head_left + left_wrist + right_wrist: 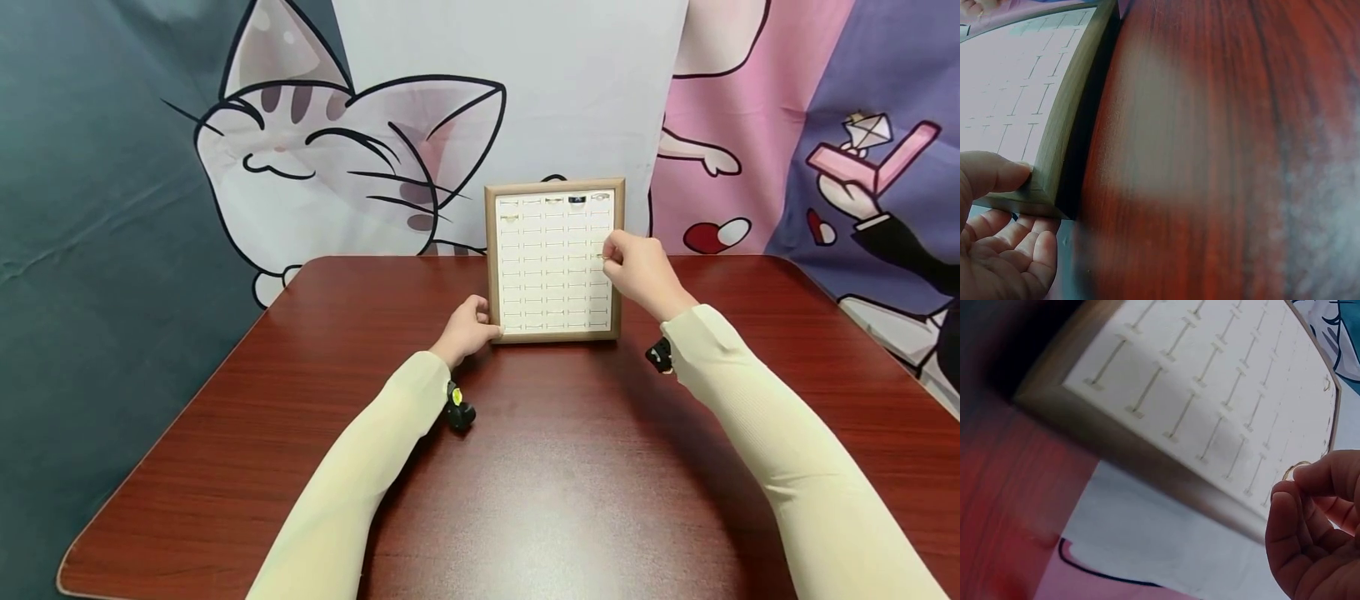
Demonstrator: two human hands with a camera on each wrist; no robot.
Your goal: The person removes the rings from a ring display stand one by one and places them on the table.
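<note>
Plainly round only from the right wrist: gold ring in pinching right-hand grip.

Left arm and right arm extend forward, both sleeved. Left hand: lower, thumb opposed to curled fingers. Right hand: higher, thumb and forefinger pinched.

Gold ring; white board; tan frame.

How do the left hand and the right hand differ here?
The left hand grips the lower left corner of the board, while the right hand pinches a ring. The left hand is lower; the right hand is higher, at the board's right side. Both come out of cream sleeves.
</note>
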